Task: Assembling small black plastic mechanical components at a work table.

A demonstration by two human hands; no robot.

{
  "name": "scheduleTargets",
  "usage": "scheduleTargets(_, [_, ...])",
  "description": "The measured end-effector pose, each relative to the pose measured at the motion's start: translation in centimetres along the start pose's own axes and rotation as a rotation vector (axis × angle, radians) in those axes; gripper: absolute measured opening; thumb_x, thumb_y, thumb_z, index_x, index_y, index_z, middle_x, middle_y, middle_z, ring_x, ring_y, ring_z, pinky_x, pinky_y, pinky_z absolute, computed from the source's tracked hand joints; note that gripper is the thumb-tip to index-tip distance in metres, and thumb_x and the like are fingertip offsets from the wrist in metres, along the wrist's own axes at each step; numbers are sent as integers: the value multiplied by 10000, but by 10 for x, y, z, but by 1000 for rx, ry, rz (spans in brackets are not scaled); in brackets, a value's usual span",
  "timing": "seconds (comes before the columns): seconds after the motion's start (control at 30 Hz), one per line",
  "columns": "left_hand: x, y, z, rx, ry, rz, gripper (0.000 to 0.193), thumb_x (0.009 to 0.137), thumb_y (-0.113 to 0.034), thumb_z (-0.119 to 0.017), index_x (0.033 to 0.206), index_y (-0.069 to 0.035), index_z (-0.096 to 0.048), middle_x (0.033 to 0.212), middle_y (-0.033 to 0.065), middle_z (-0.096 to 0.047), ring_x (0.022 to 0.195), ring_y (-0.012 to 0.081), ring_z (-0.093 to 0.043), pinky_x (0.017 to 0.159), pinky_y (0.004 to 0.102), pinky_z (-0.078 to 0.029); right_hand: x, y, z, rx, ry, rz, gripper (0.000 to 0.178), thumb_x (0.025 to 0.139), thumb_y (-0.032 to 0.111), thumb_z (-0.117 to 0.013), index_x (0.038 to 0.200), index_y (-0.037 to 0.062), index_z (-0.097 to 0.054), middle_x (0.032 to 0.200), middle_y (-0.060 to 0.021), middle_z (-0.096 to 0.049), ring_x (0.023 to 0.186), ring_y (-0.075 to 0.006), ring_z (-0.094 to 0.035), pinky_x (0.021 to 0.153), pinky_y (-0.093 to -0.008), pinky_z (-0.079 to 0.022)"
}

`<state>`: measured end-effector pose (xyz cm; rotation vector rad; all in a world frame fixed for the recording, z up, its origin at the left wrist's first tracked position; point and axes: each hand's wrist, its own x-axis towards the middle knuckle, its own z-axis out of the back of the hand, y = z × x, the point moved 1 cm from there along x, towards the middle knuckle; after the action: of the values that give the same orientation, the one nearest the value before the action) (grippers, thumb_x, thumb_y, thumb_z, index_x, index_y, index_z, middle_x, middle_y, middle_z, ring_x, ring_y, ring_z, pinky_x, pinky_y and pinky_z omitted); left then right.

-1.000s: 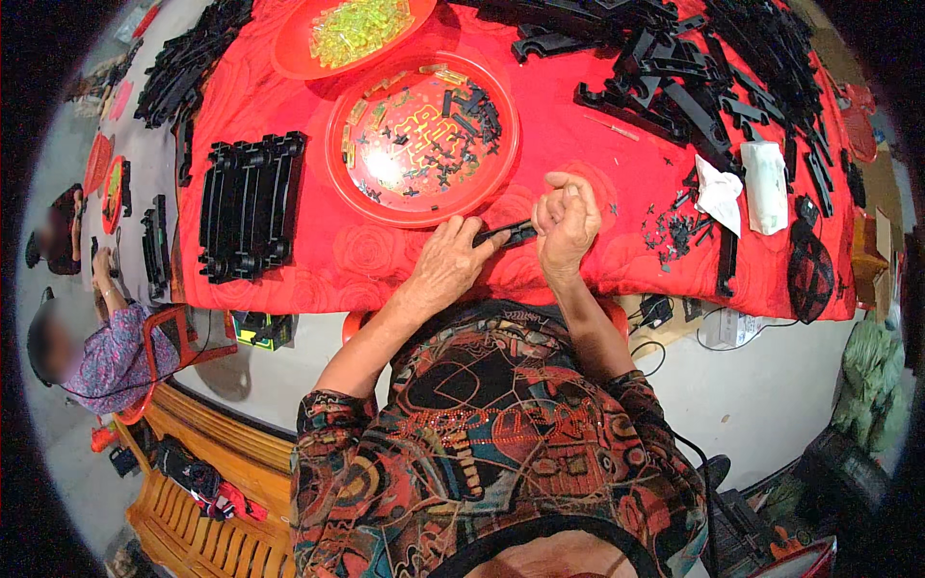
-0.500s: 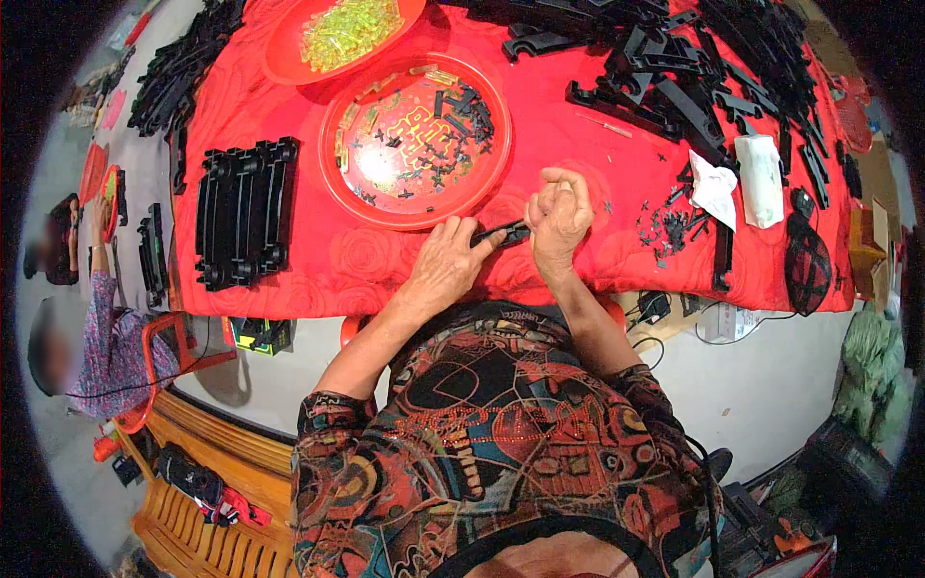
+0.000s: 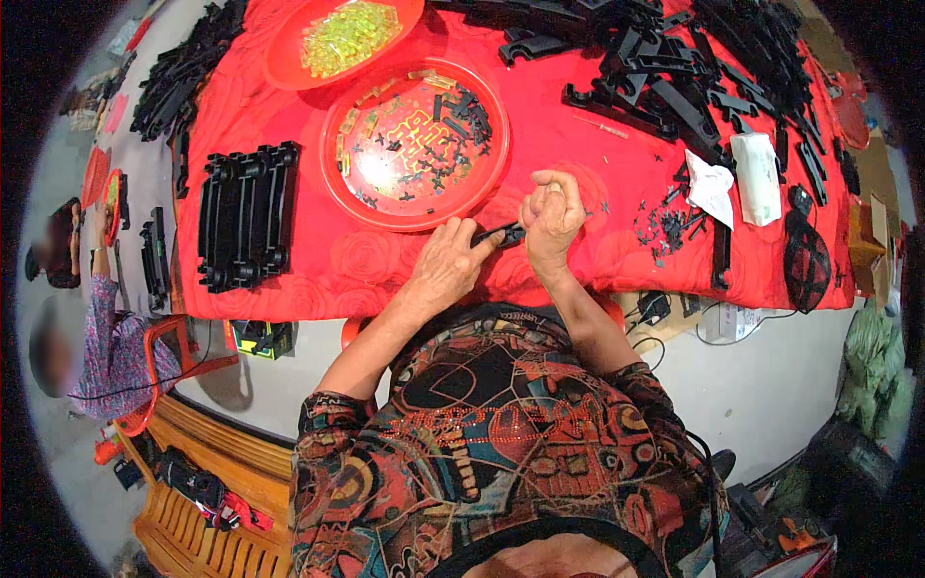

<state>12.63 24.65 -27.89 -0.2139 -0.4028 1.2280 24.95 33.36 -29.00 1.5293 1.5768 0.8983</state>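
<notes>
My left hand (image 3: 448, 258) is closed on a black plastic part (image 3: 507, 235), pressing it near the front edge of the red-covered table. Curled into a fist, my right hand (image 3: 553, 220) sits against the right end of that part. What its fingers hold, if anything, is hidden. Just beyond the hands lies a round red tray (image 3: 332, 178) with small black cross-shaped pieces (image 3: 438, 173) and some clear yellowish pieces scattered in it. A stack of long black plastic parts (image 3: 248, 217) stands to the left.
A red bowl (image 3: 279, 60) of yellow-green pieces is behind the tray. Black parts (image 3: 674, 87) heap at the back right. Small black bits (image 3: 665, 229), a white tissue (image 3: 711, 188) and a white roll (image 3: 757, 178) lie at right. Another person (image 3: 120, 332) sits at far left.
My right hand has shifted slightly left, closer over the black plastic part. The left hand keeps its hold with hardly any movement.
</notes>
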Motion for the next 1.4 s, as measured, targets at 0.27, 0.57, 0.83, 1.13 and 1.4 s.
scheduleTargets(0.27, [-4,-5,-7,46,-61,37,332,741,-69,-546,1059,-114,-635,812,101,-449,817,262,-467,694,368,-408,0,-4,1,4,-27,-36,186,912,121,-358,908,17,-512,536,32,-311,381,-52,-256,335,-227,-253])
scheduleTargets(0.57, [-5,-10,-10,71,-114,58,433,662,10,-568,1076,-109,-612,835,103,-440,834,271,-462,723,373,-423,1,10,4,100,39,-11,144,927,126,-388,919,29,-493,527,48,-303,402,-40,-273,355,-214,-259])
scheduleTargets(0.83, [-20,-18,-15,55,-264,12,248,746,-88,-537,978,-45,-613,834,112,-498,816,274,-499,676,365,-438,9,49,32,230,-63,127,131,914,117,-405,909,31,-504,514,42,-288,384,-48,-244,329,-222,-233])
scheduleTargets(1.13, [-58,-33,15,26,-261,73,251,726,-115,-634,955,-16,-608,859,116,-523,812,276,-512,694,371,-442,27,20,76,554,-111,-251,178,894,182,-428,877,44,-539,502,45,-296,352,-62,-240,316,-225,-222])
scheduleTargets(1.4, [-80,-17,73,141,-434,193,248,670,-77,-678,903,-23,-614,849,118,-553,760,276,-529,657,364,-446,30,12,71,379,-163,-207,158,881,165,-438,874,41,-536,510,37,-298,354,-67,-252,314,-228,-231])
